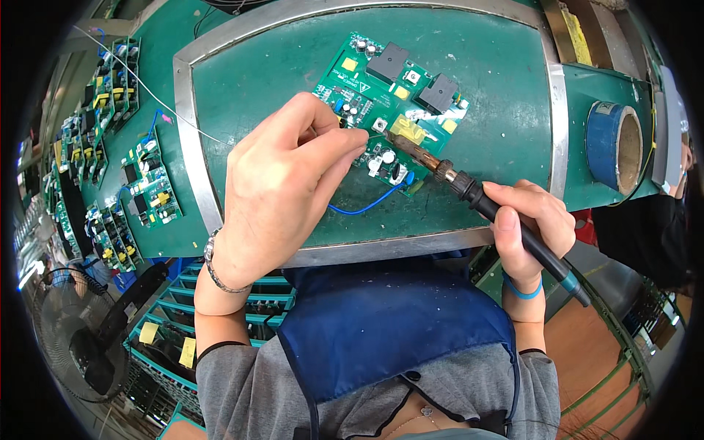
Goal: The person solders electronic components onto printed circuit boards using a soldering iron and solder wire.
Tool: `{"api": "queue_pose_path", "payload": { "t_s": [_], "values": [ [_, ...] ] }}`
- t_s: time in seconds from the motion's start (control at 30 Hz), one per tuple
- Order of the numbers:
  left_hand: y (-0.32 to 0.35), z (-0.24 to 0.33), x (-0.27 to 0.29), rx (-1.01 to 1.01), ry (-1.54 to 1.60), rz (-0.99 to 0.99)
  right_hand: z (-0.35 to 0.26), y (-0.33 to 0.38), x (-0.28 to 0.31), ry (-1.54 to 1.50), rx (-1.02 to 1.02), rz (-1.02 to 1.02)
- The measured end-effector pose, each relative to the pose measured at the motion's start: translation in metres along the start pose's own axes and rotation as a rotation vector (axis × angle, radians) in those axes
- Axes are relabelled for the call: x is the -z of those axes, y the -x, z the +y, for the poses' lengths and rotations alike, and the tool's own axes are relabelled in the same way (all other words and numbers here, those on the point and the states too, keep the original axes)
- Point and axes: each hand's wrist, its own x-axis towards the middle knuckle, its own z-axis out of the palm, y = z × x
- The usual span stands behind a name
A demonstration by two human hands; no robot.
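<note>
Green circuit board (389, 103) lies flat on the green mat of the table (499, 81), inside a bent metal frame (187, 139). The board carries two black box-shaped parts, yellow blocks, small capacitors and a blue wire (367, 207) that loops off its near edge onto the mat.

Left hand (282, 183): rests over the board's left-near corner, thumb and forefinger pinched together. A thin silvery wire (147, 88) runs from the pinch away to the upper left, across the frame. The grip is closed on that wire; the wire's tip is hidden by the fingers. A metal bracelet sits on the left wrist.

Right hand (532, 227): fingers wrapped fully round the black handle of a soldering iron (469, 187), held like a pen. The iron's brown metal barrel slants up and left, its tip over the board near the yellow blocks, just beside the left fingertips. Whether the tip touches the board cannot be told. A blue band is on the right wrist.

Surroundings: a roll of blue tape (616, 143) stands on its edge at the right end of the table, well apart from the board. More green boards (150, 187) lie in rows to the left, outside the frame. A black fan (81, 345) sits low at the left. The person wears a blue apron over a grey top.
</note>
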Motion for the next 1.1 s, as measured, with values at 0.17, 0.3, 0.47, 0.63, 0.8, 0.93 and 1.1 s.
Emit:
{"api": "queue_pose_path", "payload": {
  "t_s": [0.17, 0.3, 0.47, 0.63, 0.8, 0.93, 1.1],
  "values": [
    [0.000, -0.001, -0.001, -0.004, -0.001, -0.020, 0.002, -0.001, -0.006, 0.041, 0.146, 0.003],
    [-0.001, 0.000, 0.002, 0.022, 0.025, 0.000, 0.002, -0.003, -0.002, 0.063, 0.225, 0.002],
    [-0.001, 0.005, 0.001, 0.065, 0.053, 0.035, 0.004, 0.010, 0.015, 0.002, 0.144, 0.134],
    [0.001, 0.011, -0.007, -0.013, 0.001, -0.163, 0.012, 0.023, 0.023, 0.014, 0.067, 0.310],
    [0.002, 0.007, -0.008, -0.060, -0.063, -0.176, 0.013, 0.028, 0.026, -0.058, 0.038, 0.318],
    [-0.001, -0.001, 0.000, -0.076, -0.130, -0.148, 0.009, 0.028, 0.031, -0.087, 0.011, 0.265],
    [-0.008, 0.013, 0.005, 0.030, 0.086, -0.080, 0.010, 0.022, 0.029, -0.070, 0.017, 0.217]
  ]
}}
